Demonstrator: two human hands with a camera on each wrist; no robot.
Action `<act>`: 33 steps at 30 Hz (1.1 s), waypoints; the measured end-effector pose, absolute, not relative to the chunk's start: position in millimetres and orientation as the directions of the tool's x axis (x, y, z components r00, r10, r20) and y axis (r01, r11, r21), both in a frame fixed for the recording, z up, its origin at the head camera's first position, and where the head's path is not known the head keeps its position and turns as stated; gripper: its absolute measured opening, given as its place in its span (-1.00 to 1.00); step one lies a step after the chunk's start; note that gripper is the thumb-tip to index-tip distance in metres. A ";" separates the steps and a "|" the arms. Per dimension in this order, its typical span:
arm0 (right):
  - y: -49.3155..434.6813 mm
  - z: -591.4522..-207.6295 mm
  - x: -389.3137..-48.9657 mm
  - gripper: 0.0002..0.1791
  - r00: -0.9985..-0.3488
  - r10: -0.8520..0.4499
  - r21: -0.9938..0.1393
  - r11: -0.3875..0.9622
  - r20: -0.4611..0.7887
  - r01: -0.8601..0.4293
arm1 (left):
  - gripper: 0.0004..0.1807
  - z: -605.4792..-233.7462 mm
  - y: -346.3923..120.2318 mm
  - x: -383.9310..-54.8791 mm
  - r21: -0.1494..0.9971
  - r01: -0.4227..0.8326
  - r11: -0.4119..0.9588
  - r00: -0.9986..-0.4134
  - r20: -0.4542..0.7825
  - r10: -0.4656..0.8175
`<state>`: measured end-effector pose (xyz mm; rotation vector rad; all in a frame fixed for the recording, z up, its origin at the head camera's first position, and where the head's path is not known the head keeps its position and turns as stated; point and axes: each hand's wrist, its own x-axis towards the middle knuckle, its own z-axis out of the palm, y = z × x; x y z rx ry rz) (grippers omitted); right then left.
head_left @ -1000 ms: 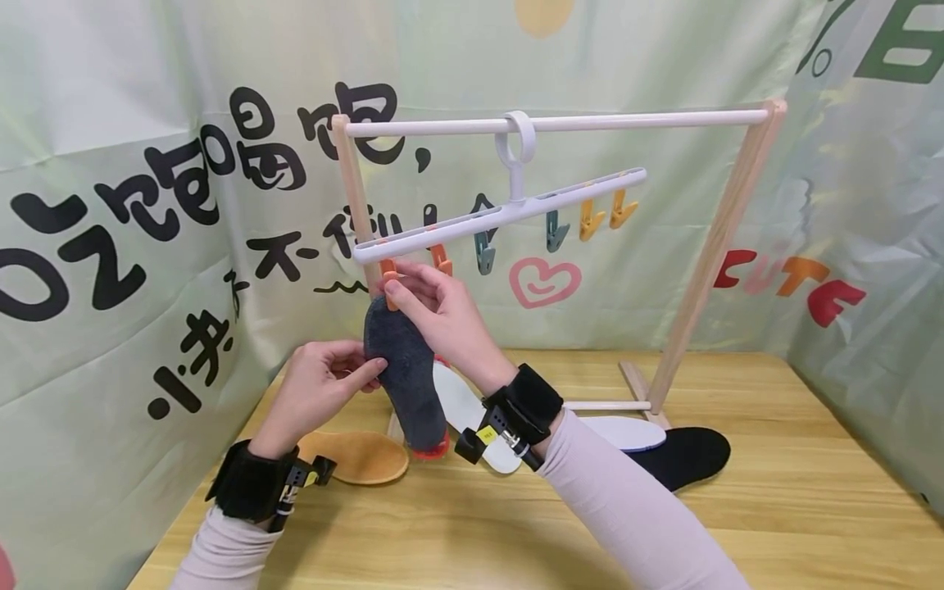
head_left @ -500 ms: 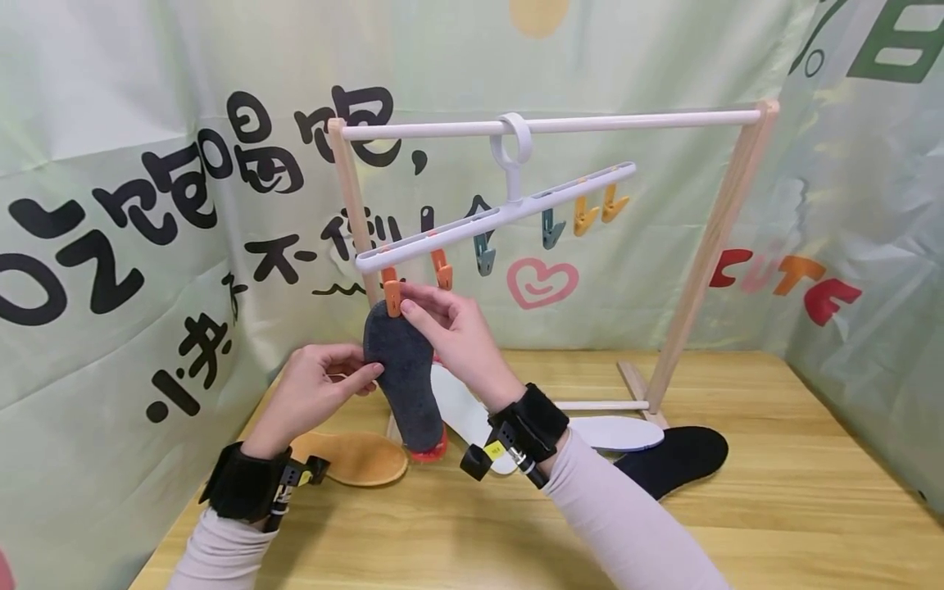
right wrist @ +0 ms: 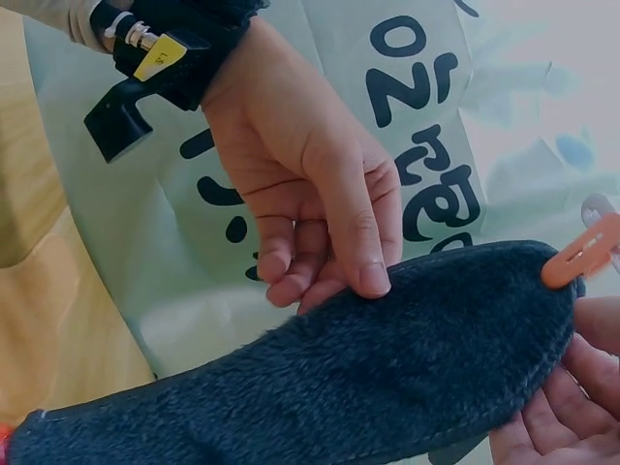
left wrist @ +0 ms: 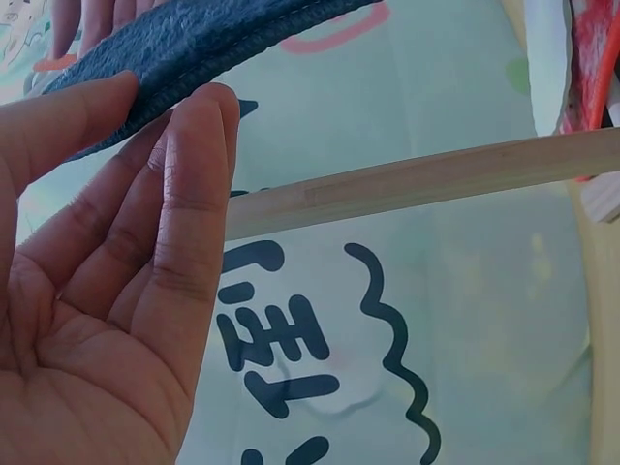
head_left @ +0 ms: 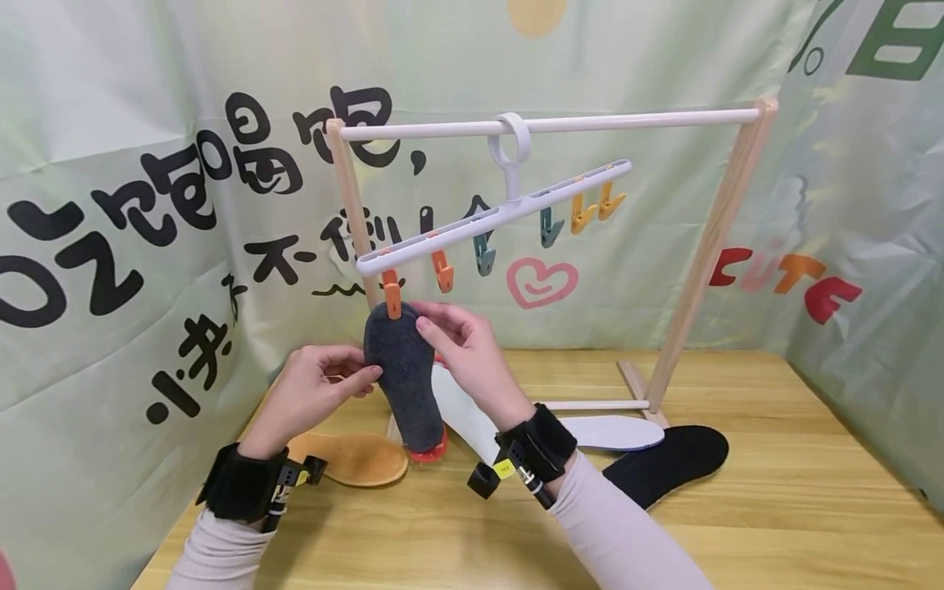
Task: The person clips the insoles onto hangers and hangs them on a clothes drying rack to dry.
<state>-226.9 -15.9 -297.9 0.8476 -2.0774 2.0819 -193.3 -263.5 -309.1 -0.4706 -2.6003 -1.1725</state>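
The right wrist view shows the fuzzy pile of the dark grey insole (right wrist: 387,358), which the left wrist view gives nearly edge-on. Under the hanger (head_left: 509,211), an orange clip (head_left: 393,300) grips its broad upper end; its long axis runs steeply down, slanting right. Left hand (head_left: 313,389) and right hand (head_left: 472,354) pinch opposite edges.

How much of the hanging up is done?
Done: an orange clip grips the dark insole. In hand: the left hand and right hand pinch its edges. Probably remaining: the tan insole, white insoles and black insole lie unclipped; the other five clips hold nothing.
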 end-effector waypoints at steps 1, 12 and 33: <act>-14.6 -299.7 -226.5 -0.62 -0.847 -0.316 -0.902 -0.079 0.427 -0.425 | -0.79 -309.4 -263.8 -193.1 0.677 0.387 0.626 -0.917 0.351 0.186; -6.2 -307.5 -217.5 -0.64 -0.847 -0.255 -0.884 -0.123 0.467 -0.450 | -0.79 -311.7 -265.2 -193.9 0.685 0.372 0.627 -0.924 0.336 0.181; -12.3 -326.8 -213.2 -0.72 -0.823 -0.343 -0.890 -0.116 0.452 -0.441 | -0.78 -310.5 -267.9 -198.5 0.674 0.369 0.640 -0.925 0.336 0.179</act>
